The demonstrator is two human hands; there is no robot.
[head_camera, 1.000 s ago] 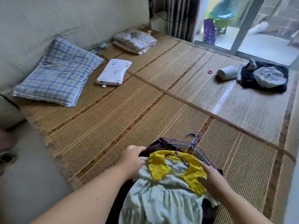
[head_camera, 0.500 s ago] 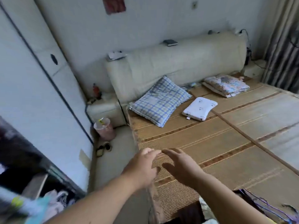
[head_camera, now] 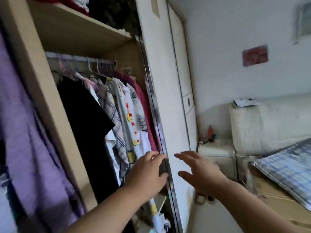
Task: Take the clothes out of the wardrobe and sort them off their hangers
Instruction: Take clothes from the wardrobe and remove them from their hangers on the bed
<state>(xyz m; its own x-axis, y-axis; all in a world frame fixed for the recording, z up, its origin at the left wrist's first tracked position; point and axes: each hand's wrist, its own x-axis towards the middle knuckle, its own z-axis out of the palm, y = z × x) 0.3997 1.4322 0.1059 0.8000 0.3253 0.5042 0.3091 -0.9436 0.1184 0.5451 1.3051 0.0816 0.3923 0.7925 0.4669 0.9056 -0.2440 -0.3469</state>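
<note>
Clothes [head_camera: 129, 105] hanging, left-hand fingers [head_camera: 154, 155] just beside — loosely curled

In the wardrobe [head_camera: 50, 115] a wooden shelf [head_camera: 80, 29] carries folded clothes [head_camera: 80, 5], red, white and dark, only partly in view. Under the shelf a rail [head_camera: 77, 58] carries hangers [head_camera: 101, 66] close together. On them hang a black garment [head_camera: 87, 118], a checked shirt [head_camera: 109, 105], a white printed garment [head_camera: 131, 118] and a dark pink garment [head_camera: 144, 105] nearest the door. At the right a blue checked pillow [head_camera: 286, 167] lies on the woven mat [head_camera: 276, 204] of the bed. A bedside cabinet [head_camera: 217, 152] carries a red bottle [head_camera: 210, 131].
</note>
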